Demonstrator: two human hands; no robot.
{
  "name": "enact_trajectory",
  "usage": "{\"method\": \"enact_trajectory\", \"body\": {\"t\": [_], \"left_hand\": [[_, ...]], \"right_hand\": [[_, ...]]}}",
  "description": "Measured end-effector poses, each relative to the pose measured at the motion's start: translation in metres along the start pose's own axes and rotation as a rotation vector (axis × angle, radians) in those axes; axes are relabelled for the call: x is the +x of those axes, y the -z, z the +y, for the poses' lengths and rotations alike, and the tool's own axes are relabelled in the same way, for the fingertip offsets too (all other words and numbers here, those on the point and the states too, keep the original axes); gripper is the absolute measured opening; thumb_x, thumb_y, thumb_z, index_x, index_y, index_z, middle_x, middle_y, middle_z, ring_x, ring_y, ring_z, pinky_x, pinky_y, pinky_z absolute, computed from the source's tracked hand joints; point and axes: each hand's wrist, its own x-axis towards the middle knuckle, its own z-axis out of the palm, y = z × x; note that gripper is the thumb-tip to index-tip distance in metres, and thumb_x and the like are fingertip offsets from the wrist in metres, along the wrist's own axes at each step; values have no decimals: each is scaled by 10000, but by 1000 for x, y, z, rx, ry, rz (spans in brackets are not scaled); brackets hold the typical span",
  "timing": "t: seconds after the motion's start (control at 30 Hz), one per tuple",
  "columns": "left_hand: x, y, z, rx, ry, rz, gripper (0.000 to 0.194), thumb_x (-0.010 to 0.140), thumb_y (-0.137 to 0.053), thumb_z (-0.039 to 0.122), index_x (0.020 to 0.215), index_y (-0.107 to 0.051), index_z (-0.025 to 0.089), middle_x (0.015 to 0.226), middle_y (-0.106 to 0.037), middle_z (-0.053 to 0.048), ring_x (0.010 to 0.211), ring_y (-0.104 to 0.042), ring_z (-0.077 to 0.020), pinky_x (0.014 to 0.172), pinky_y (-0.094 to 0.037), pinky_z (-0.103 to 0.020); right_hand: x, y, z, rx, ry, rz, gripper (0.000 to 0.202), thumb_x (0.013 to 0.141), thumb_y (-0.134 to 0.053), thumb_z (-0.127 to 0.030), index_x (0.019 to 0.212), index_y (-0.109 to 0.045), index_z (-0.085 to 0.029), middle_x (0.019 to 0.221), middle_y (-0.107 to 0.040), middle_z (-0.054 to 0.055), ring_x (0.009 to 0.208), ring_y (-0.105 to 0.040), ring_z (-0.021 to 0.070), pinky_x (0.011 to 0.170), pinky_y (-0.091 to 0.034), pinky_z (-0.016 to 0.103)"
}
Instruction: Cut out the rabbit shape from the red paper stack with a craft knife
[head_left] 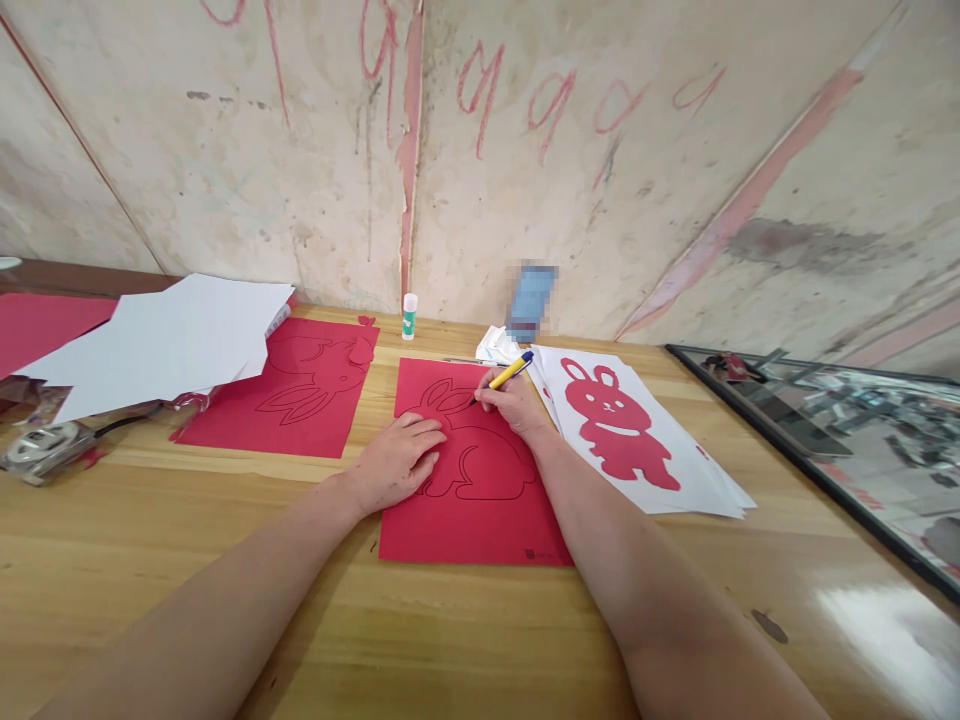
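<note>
A red sheet (480, 530) with a rabbit outline drawn in dark lines lies on the wooden table. My left hand (401, 460) rests flat on its left side, fingers spread a little and holding nothing. In my right hand (514, 400) is a yellow pen (510, 371) with a dark blue end, its tip touching or just above the sheet by the rabbit's ears. To the right, a white sheet (675, 470) bears a red paper rabbit (626, 425). Another red sheet (315, 430) with rabbit outlines lies to the left.
White papers (187, 330) overlap the left sheet, near a tape measure (46, 450). A glue stick (409, 316) stands by the wall; a blurred blue object (533, 300) leans there beside crumpled white paper (498, 345). A black-framed glass panel (810, 440) lies at right.
</note>
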Motion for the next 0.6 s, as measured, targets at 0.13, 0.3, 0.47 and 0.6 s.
{"method": "enact_trajectory", "body": {"t": [0.13, 0.3, 0.47, 0.6], "left_hand": [[0, 0, 0, 1, 0, 1, 282, 913, -457, 192, 1127, -637, 160, 1212, -635, -95, 1100, -535, -250, 1003, -441, -451], [0, -1, 0, -1, -1, 3, 282, 912, -457, 194, 1127, -638, 172, 1202, -637, -94, 1099, -534, -248, 995, -446, -446], [0, -2, -1, -5, -4, 9, 282, 915, -455, 198, 1129, -636, 169, 1207, -635, -94, 1107, -536, -247, 1006, -438, -449], [0, -1, 0, -2, 0, 1, 281, 917, -453, 197, 1126, -637, 162, 1210, -636, -96, 1107, -539, -249, 1006, -437, -448]], "right_hand": [[0, 0, 0, -8, 10, 12, 110, 619, -633, -259, 586, -546, -202, 441, -512, -40, 446, -448, 116, 495, -347, 261], [1, 0, 1, 1, -2, -4, 137, 615, -647, -286, 597, -539, -204, 451, -515, -39, 442, -457, 118, 492, -352, 263], [1, 1, 3, 22, 3, -43, 127, 615, -661, -272, 597, -556, -203, 458, -526, -37, 445, -461, 120, 493, -351, 265], [1, 1, 3, 114, -18, 3, 117, 598, -656, -264, 598, -559, -198, 446, -517, -40, 441, -440, 110, 489, -336, 260]]}}
